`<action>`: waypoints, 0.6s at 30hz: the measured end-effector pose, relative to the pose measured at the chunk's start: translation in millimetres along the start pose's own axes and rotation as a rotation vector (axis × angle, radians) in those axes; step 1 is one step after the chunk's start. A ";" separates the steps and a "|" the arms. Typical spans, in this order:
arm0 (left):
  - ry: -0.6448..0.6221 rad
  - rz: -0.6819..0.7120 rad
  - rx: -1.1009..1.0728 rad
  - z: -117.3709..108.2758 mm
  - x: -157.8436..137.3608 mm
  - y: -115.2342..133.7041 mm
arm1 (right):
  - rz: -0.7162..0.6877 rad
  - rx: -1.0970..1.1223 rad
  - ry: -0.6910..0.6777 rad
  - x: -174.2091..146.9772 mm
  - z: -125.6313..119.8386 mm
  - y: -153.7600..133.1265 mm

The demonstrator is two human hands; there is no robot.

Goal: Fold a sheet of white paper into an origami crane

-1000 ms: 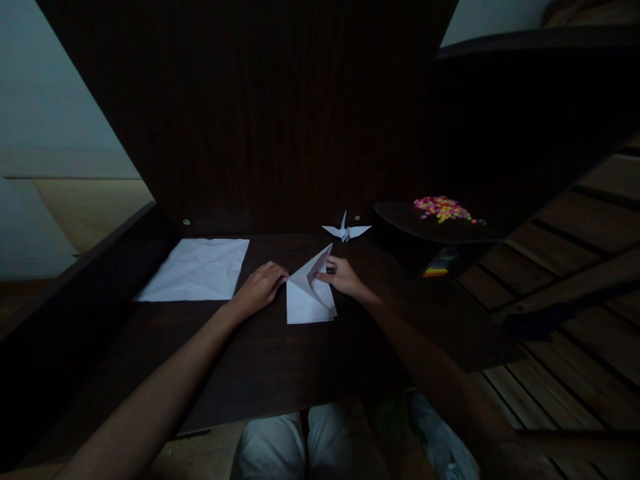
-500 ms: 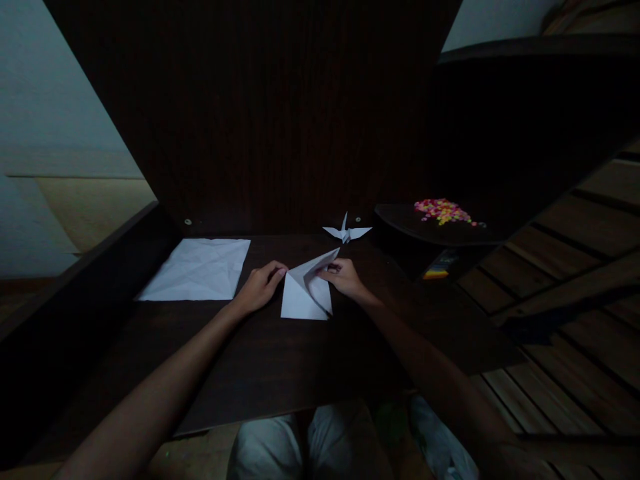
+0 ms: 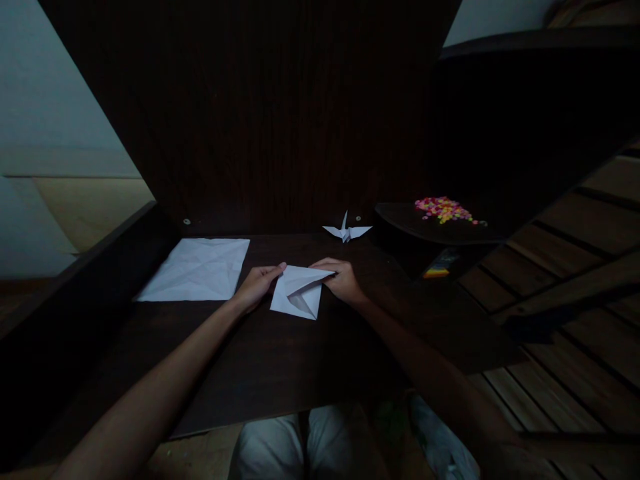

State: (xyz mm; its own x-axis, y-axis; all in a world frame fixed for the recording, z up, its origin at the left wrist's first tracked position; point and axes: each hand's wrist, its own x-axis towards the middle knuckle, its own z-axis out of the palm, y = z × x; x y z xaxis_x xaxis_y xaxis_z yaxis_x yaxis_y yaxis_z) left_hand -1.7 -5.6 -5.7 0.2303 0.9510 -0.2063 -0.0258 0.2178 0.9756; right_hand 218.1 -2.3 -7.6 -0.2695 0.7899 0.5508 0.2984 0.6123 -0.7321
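Note:
A partly folded white sheet of paper (image 3: 299, 293) is between my hands above the dark desk, one flap standing up with its point toward the right. My left hand (image 3: 259, 285) pinches its upper left corner, thumb on top. On the other side, my right hand (image 3: 341, 280) grips the upper right edge; some of its fingers are behind the paper and hidden. Farther back, a folded white paper crane (image 3: 346, 231) stands near the back panel. To the left lies a flat, creased sheet of white paper (image 3: 197, 270), touched by neither hand.
On a rounded dark shelf (image 3: 400, 217) at the right is a pile of small bright coloured pieces (image 3: 445, 210). Beneath it sits a small item with a yellow-orange band (image 3: 436, 272). A raised side board (image 3: 80, 277) bounds the desk on the left.
The paper has turned, and its raised flap has come down and now points right. My right hand has shifted to the paper's edge, and my left thumb has moved onto the corner.

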 end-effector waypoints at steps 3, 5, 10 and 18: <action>0.000 0.001 -0.053 0.3 -1.2 2.1 | -0.050 0.004 -0.003 -0.4 1.3 -0.6; 0.013 0.011 -0.066 1.0 -1.9 3.4 | -0.056 0.016 -0.013 -0.5 1.9 -1.1; 0.073 0.075 -0.064 2.3 -2.1 5.1 | -0.048 -0.005 -0.055 1.7 1.0 -2.7; 0.159 0.177 0.064 0.1 -1.0 3.4 | 0.357 0.411 0.005 5.5 -1.5 3.6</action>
State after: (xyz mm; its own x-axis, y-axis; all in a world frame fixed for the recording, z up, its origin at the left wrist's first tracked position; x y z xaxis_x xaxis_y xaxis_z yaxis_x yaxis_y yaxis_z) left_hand -1.9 -5.8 -2.2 0.0718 0.9968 -0.0362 0.0106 0.0355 0.9993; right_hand 219.1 4.3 -6.6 -0.2125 0.9473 0.2399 -0.0123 0.2429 -0.9700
